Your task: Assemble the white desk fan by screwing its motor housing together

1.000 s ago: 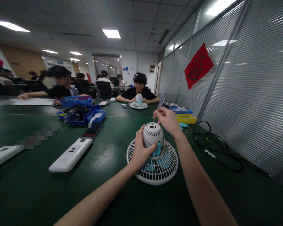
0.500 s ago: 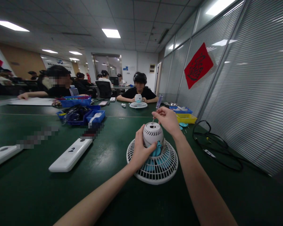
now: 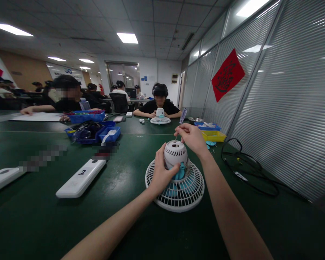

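A small white fan (image 3: 178, 155) with light-blue blades lies face down on the green table (image 3: 119, 216), its round grille flat and its motor housing on top. Fingers and thumb of my left hand (image 3: 162, 169) wrap around the housing from the left. My right hand (image 3: 191, 136) pinches a screwdriver (image 3: 183, 116) with a clear purplish handle. The screwdriver stands nearly upright, its tip at the top of the housing beside a dark opening. Whether a screw sits under the tip is too small to tell.
Left of the fan lie white handheld devices (image 3: 81, 178). Blue bins (image 3: 111, 135) with cables stand further back. A yellow tray (image 3: 213, 136) and a black cable (image 3: 249, 166) are on the right. Across the table a person (image 3: 159, 103) holds a similar fan.
My hands, the fan and the screwdriver are almost where they were. The fan across the table has shifted slightly to the right.
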Demonstrator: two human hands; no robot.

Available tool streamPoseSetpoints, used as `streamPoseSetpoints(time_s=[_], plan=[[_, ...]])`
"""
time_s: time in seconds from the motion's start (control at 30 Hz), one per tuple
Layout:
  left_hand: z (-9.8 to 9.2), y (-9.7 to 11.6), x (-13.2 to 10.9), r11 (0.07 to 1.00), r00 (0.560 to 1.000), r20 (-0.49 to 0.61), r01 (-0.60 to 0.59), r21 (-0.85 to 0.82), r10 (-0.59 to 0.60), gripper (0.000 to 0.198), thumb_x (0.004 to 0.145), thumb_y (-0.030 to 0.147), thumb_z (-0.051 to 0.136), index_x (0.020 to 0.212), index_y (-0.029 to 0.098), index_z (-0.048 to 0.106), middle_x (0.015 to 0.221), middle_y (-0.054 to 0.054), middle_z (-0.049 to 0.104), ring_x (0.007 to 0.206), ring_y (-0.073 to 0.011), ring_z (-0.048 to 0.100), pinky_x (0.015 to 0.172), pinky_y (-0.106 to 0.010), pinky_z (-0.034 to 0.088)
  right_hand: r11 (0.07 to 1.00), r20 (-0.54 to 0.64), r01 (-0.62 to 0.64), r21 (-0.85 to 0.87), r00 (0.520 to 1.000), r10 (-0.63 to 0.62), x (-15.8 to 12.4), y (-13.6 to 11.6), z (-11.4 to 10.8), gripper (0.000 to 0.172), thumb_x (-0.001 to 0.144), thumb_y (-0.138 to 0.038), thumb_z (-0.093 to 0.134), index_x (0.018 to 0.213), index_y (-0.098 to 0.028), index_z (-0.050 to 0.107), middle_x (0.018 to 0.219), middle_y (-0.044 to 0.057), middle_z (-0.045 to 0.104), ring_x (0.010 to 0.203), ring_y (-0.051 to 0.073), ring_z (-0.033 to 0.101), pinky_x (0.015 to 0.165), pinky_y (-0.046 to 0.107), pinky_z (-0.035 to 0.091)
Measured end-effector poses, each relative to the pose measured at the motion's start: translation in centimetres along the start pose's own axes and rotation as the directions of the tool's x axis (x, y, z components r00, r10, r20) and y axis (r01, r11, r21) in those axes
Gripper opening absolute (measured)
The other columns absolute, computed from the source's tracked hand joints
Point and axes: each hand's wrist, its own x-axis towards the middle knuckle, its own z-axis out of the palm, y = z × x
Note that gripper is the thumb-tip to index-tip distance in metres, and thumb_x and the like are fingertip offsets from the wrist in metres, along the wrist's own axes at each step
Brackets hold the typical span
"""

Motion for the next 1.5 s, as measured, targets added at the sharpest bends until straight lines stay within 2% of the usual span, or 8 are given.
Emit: streamPoseSetpoints(time_s=[0.2, 0.53, 1.0, 1.5], plan=[[-0.05, 0.18, 0.03, 1.000, 1.000, 0.014, 0.004, 0.009, -0.005, 0.072, 0.072, 0.028, 0.062, 0.137, 0.025, 0.032, 0.138, -0.010, 0.038, 0.134, -0.0283, 0.033, 0.113, -0.048, 0.023, 0.990, -0.040, 0.054, -0.127, 0.997, -0.059, 0.00, 0.38, 0.06, 0.011, 0.082, -0.024, 0.054, 0.075, -0.017, 0.060, 0.071, 0.005, 0.069, 0.058, 0.015, 0.062, 0.056, 0.026, 0.047], [0.13, 0.05, 0.05, 1.000, 1.000, 0.028, 0.013, 0.015, -0.013, 0.073, 0.070, 0.026, 0.060, 0.138, 0.023, 0.031, 0.140, -0.011, 0.035, 0.136, -0.0277, 0.030, 0.114, -0.047, 0.021, 0.989, -0.020, 0.049, -0.143, 0.998, -0.052, -0.08, 0.18, 0.04, 0.013, 0.082, -0.024, 0.052, 0.073, -0.018, 0.059, 0.069, 0.004, 0.067, 0.060, 0.015, 0.062, 0.061, 0.027, 0.048], [0.22, 0.10, 0.00, 1.000, 1.000, 0.006, 0.023, 0.013, -0.023, 0.069, 0.070, 0.017, 0.049, 0.137, 0.022, 0.033, 0.140, -0.010, 0.037, 0.135, -0.0272, 0.031, 0.114, -0.048, 0.020, 0.990, -0.011, 0.058, -0.126, 0.998, -0.060, -0.07, 0.21, -0.02, 0.013, 0.082, -0.023, 0.052, 0.072, -0.018, 0.058, 0.068, 0.004, 0.067, 0.061, 0.015, 0.064, 0.061, 0.027, 0.049], [0.15, 0.14, 0.02, 1.000, 1.000, 0.004, 0.027, 0.011, -0.027, 0.069, 0.070, 0.017, 0.049, 0.137, 0.024, 0.032, 0.139, -0.009, 0.039, 0.134, -0.0258, 0.032, 0.114, -0.046, 0.021, 0.982, -0.009, 0.095, -0.162, 0.995, -0.098, -0.21, 0.14, -0.07, 0.017, 0.083, -0.026, 0.052, 0.069, -0.019, 0.057, 0.068, 0.004, 0.067, 0.064, 0.017, 0.063, 0.058, 0.027, 0.048]])
